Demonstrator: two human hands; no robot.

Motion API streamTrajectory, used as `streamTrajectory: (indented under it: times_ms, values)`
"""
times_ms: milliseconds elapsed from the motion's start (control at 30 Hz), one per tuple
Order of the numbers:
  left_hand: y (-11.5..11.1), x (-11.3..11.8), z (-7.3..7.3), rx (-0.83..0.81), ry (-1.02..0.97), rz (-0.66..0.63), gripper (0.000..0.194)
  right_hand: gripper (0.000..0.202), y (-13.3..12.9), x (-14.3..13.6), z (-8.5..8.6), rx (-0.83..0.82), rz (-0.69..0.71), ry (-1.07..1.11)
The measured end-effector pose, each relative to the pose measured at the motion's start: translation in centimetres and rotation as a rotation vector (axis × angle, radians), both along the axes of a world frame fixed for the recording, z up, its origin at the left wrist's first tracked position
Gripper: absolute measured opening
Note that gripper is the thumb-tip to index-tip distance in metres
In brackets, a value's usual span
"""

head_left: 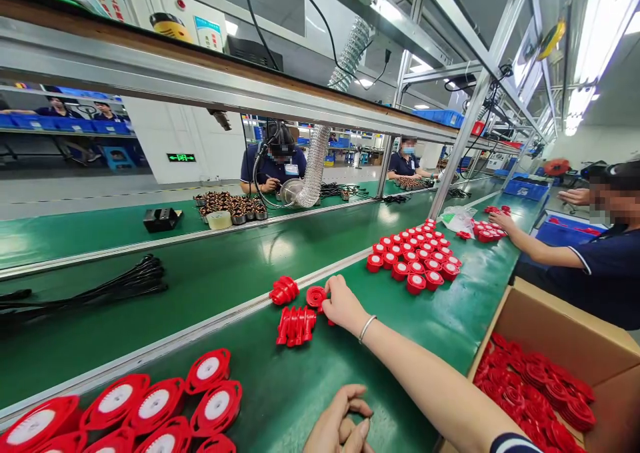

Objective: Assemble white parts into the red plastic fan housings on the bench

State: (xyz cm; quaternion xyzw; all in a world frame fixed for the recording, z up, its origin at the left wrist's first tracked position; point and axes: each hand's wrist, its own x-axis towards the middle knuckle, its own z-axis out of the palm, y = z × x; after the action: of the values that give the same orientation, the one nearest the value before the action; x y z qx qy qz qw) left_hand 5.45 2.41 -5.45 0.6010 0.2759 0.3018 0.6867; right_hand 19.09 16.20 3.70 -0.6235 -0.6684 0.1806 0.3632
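- Red parts (296,326): glossy, ridged, nested in a row on the green desk (400,346), between the two groups of white-centred red discs.
- Spiral-faced red piece (316,297) just beside them.
- Right hand (344,303): fingers bent together at the spiral-faced piece's edge; cannot tell if clamped.
- Left hand (343,421): half open, fingers loosely curled, nearest the desk's bare green top.

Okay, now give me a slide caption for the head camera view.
Right hand at ribbed red parts, left hand nearer the camera, over a green bench with white-centred red pieces.
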Motion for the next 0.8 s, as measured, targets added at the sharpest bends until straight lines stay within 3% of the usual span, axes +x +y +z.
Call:
streamTrajectory:
  times_ms: [100,233,333,433,533,667,800]
  values:
    - [0.1,-0.3,1.7,-0.154,-0.078,0.089,0.073,0.025,-3.4,0.0,1.3,0.004,0.092,0.059]
    - [0.1,-0.4,3.9,-0.378,-0.325,0.203,0.073,0.021,-9.9,-0.4,1.5,-0.149,0.439,0.162]
    - [0.3,-0.4,5.0,-0.422,-0.372,0.230,0.064,0.014,-12.1,-0.6,1.1,-0.164,0.489,0.196]
    - [0.5,-0.4,5.1,-0.417,-0.322,0.266,0.055,0.025,-9.8,-0.9,1.5,0.005,0.384,0.156]
    - [0.8,-0.2,4.1,-0.416,-0.268,0.189,0.055,0.027,-4.5,-1.8,2.5,0.143,0.339,-0.073]
    - [1.2,0.0,2.5,-0.379,-0.268,0.059,0.057,0.033,2.7,-3.7,2.7,0.084,0.350,-0.230]
    - [1.6,-0.4,2.2,-0.381,-0.262,0.013,0.050,0.031,5.8,-5.3,1.7,0.012,0.420,-0.325]
